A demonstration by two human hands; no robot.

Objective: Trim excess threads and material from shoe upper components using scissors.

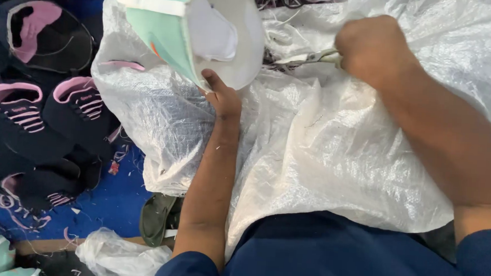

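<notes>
White woven plastic sack covers my lap, biggest thing here & my landmark. Left of sack, on blue floor: pile of black shoe uppers w/ pink lining, laces showing. At sack's lower left edge, a dark green sandal pokes out from under; a crumpled clear bag lies just below that. Over sack's top left part I hold a mint-green & white shoe upper, open white inside facing me. My left hand grips its lower rim, thumb pressed on the white edge, fingers hidden behind. Near sack's top middle, my right hand is fisted tight round small scissors; blades stick out leftward toward the upper, not touching it. Can't tell if blades are parted. Thread scraps sit on sack just under the blades.
</notes>
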